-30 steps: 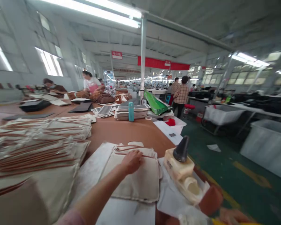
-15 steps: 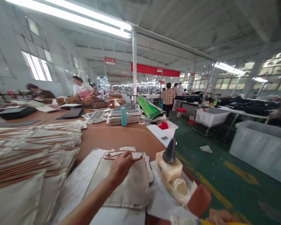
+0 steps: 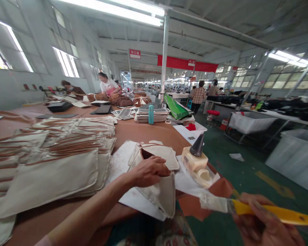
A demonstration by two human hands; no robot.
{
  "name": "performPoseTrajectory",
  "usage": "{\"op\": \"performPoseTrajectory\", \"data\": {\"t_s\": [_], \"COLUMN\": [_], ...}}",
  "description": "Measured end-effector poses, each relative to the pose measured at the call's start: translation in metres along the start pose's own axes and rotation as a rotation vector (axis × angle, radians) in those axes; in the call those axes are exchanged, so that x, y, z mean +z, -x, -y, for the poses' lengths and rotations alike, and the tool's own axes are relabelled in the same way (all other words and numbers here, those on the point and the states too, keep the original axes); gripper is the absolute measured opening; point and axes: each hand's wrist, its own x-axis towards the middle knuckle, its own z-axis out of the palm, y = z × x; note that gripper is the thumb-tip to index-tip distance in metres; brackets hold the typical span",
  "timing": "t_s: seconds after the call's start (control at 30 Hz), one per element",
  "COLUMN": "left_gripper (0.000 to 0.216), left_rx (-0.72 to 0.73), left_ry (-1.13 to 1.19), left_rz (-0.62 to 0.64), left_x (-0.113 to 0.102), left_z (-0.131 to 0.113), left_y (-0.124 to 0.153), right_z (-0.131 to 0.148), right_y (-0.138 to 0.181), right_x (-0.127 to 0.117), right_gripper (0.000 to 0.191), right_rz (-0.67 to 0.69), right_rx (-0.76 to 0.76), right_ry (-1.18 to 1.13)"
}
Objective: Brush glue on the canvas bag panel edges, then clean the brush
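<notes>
My left hand grips the opened edge of a cream fabric pouch with a brown lining. The pouch hangs over the table's front edge, and the fingertips are partly hidden in its opening. Beneath and behind it lie more cream pouches on a white sheet. At the lower right, my right hand is closed around the yellow handle of a flat paintbrush. Its pale, crusted bristles point left, over a brown scrap. Beyond the brush stands a yellowed plastic bottle with a dark cone on top.
Many cream pouches with brown edges lie in overlapping rows on the brown table to the left. A turquoise bottle stands by stacked panels. White bins are on the right; several people work farther back.
My left hand has lifted the top pouch, pulled it nearer and tilted it, opening its mouth. The right hand has raised the brush into view. The camera has turned left.
</notes>
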Motion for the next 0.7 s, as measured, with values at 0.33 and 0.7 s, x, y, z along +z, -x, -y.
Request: {"op": "performPoseTrajectory", "data": {"t_s": [0.33,0.7], "left_gripper": [0.029,0.036], "left_rx": [-0.146,-0.149], "left_ry": [-0.116,-0.151], "left_rz": [0.272,0.376], "left_x": [0.065,0.097], "left_z": [0.013,0.022], "left_y": [-0.088,-0.112], "right_z": [-0.014,-0.115], "right_y": [-0.038,-0.152], "right_x": [-0.022,-0.023], "right_gripper": [0.024,0.035], "right_rz": [-0.124,0.285], "right_rx": [-0.260,-0.587], "right_ry": [0.190,0.976]}}
